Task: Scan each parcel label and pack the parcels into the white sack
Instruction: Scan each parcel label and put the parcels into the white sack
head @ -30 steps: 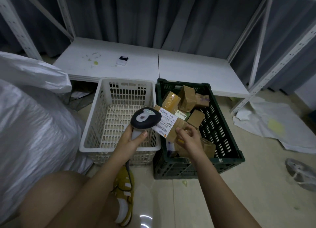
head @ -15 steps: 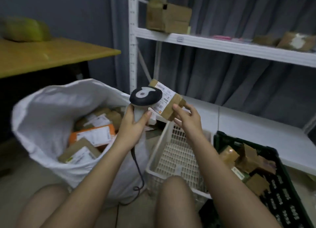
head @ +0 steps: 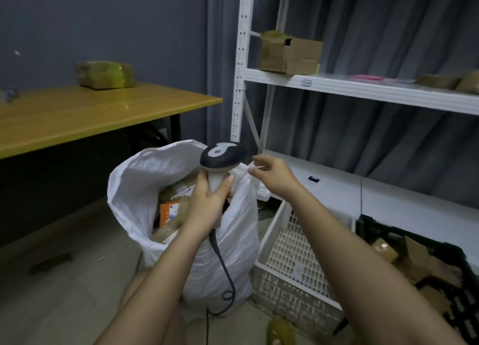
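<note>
You face a dark grey wall [head: 103,21] with a wooden table [head: 77,114] against it on your left. Grey curtains [head: 375,33] hang behind a white metal shelf unit [head: 363,89] on your right, its upright [head: 239,59] punched with holes. The floor [head: 64,280] under you is pale and smooth. The light is dim, with a small glare on the tabletop.

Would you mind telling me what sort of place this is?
Probably a small parcel sorting or storage room: a white sack holds labelled parcels, the left hand holds a corded barcode scanner, and white metal shelving carries cardboard boxes.
</note>
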